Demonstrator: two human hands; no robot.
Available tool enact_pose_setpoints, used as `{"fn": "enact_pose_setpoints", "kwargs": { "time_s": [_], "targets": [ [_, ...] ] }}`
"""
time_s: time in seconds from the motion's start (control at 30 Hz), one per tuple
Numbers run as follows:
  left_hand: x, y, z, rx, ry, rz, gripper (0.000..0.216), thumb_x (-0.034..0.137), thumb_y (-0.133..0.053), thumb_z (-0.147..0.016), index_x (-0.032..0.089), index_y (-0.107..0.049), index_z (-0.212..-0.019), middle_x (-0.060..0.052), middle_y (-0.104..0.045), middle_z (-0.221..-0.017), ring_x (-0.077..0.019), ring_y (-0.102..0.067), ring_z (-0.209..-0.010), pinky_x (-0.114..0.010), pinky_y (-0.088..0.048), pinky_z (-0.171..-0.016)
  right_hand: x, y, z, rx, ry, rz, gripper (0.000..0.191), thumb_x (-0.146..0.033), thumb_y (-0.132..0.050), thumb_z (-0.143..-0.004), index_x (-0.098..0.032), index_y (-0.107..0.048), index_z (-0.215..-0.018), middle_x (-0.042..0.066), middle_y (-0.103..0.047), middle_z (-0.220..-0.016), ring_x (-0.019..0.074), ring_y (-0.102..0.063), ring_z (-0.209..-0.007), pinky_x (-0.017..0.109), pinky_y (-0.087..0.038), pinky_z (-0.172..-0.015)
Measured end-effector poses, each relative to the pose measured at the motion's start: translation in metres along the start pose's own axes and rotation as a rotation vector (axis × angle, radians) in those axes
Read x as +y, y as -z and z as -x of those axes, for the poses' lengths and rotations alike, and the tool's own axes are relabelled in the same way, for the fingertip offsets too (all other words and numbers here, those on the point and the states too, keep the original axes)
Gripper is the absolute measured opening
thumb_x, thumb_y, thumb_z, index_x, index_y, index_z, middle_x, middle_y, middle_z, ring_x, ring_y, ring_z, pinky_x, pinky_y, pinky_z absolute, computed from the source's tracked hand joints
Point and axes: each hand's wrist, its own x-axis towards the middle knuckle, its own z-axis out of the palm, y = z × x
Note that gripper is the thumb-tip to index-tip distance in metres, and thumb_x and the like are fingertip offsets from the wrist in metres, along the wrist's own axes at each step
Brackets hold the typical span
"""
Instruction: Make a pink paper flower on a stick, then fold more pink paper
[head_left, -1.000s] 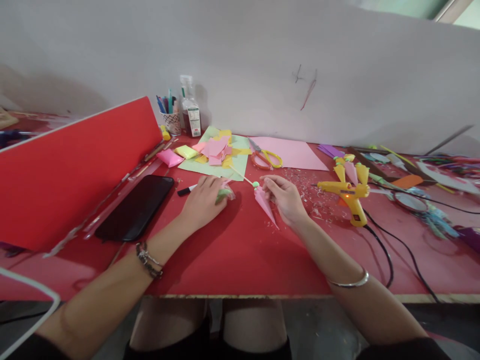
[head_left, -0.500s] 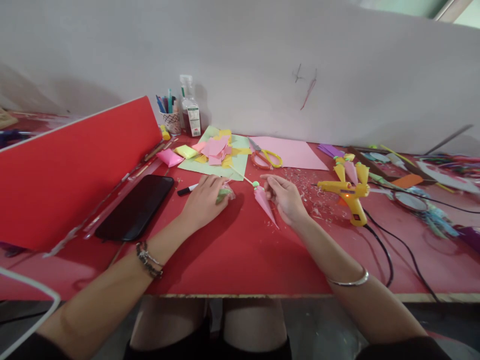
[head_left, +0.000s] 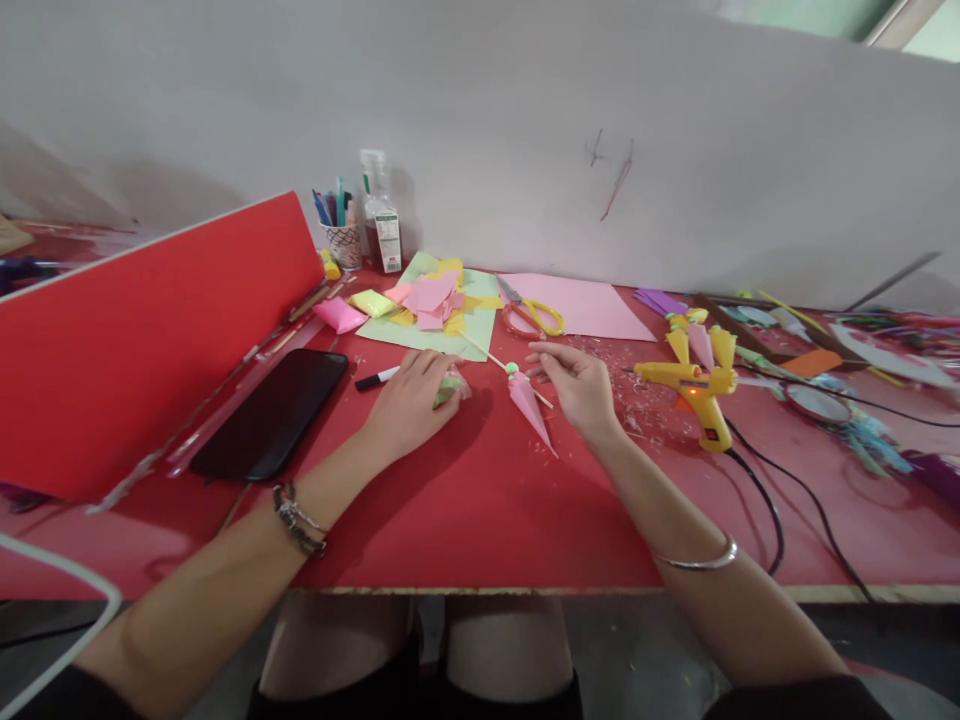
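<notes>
My left hand [head_left: 409, 403] rests on the red table [head_left: 465, 510] with its fingers curled over a small green and pink paper piece [head_left: 450, 385]. My right hand [head_left: 577, 390] is closed in a pinch on a thin wooden stick [head_left: 517, 378] that runs up and left toward the paper pile. A pink paper cone [head_left: 529, 408] with a green bead at its top lies just left of my right hand, its point toward me.
A black phone [head_left: 274, 425] and a black marker [head_left: 373, 379] lie to the left, beside a slanted red board [head_left: 150, 340]. A yellow glue gun [head_left: 694, 385] with a black cord stands to the right. Scissors [head_left: 531, 313], paper sheets, a pen cup [head_left: 341, 235] and a bottle [head_left: 382, 215] sit at the back.
My right hand has lifted slightly and shifted right, away from the pink cone, now pinching the stick. My left hand stays in place.
</notes>
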Motion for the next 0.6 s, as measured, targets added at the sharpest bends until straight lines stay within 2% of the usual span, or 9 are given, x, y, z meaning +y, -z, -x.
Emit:
{"fn": "enact_pose_setpoints", "kwargs": {
  "time_s": [0.13, 0.2, 0.3, 0.43, 0.6],
  "targets": [
    [0.000, 0.000, 0.000, -0.007, -0.022, 0.032, 0.029, 0.018, -0.043, -0.078, 0.013, -0.049, -0.106, -0.008, -0.053, -0.103, -0.0218, -0.043, -0.099, -0.035, -0.039, -0.088, 0.006, 0.000, -0.003, 0.012, -0.036, -0.095, 0.020, -0.035, -0.057, -0.066, -0.018, -0.063, -0.074, -0.001, -0.062, -0.064, 0.0089, -0.057, -0.057, 0.026, -0.047, -0.059],
    [0.000, 0.000, 0.000, -0.001, -0.028, 0.043, 0.028, 0.018, -0.043, -0.078, 0.013, -0.050, -0.105, -0.008, -0.054, -0.104, -0.0218, -0.043, -0.100, -0.036, -0.039, -0.088, 0.008, 0.000, -0.003, 0.020, -0.051, -0.045, 0.024, -0.040, -0.056, -0.067, -0.018, -0.063, -0.075, 0.001, -0.062, -0.067, 0.0105, -0.058, -0.060, 0.026, -0.046, -0.060],
    [-0.001, 0.000, 0.000, 0.013, -0.030, 0.053, 0.028, 0.018, -0.044, -0.078, 0.015, -0.050, -0.105, -0.008, -0.053, -0.104, -0.0219, -0.043, -0.100, -0.037, -0.039, -0.088, 0.010, 0.001, -0.001, -0.001, 0.025, 0.266, 0.027, -0.040, -0.057, -0.066, -0.018, -0.063, -0.080, 0.004, -0.064, -0.075, 0.0147, -0.059, -0.068, 0.030, -0.046, -0.065],
    [0.000, -0.001, 0.001, 0.022, -0.028, 0.054, 0.028, 0.019, -0.044, -0.078, 0.016, -0.049, -0.106, -0.008, -0.053, -0.103, -0.0218, -0.044, -0.100, -0.037, -0.039, -0.086, 0.011, 0.002, 0.005, -0.101, 0.169, 0.738, 0.029, -0.038, -0.064, -0.060, -0.020, -0.064, -0.083, 0.006, -0.065, -0.079, 0.0205, -0.058, -0.072, 0.033, -0.042, -0.067],
    [-0.001, -0.001, 0.001, 0.015, -0.025, 0.043, 0.027, 0.020, -0.044, -0.078, 0.015, -0.049, -0.105, -0.008, -0.054, -0.102, -0.0222, -0.044, -0.099, -0.037, -0.039, -0.086, 0.010, 0.002, 0.007, -0.219, 0.220, 0.915, 0.020, -0.029, -0.060, -0.064, -0.020, -0.064, -0.081, 0.007, -0.064, -0.078, 0.0214, -0.057, -0.070, 0.031, -0.038, -0.063]
  ]
}}
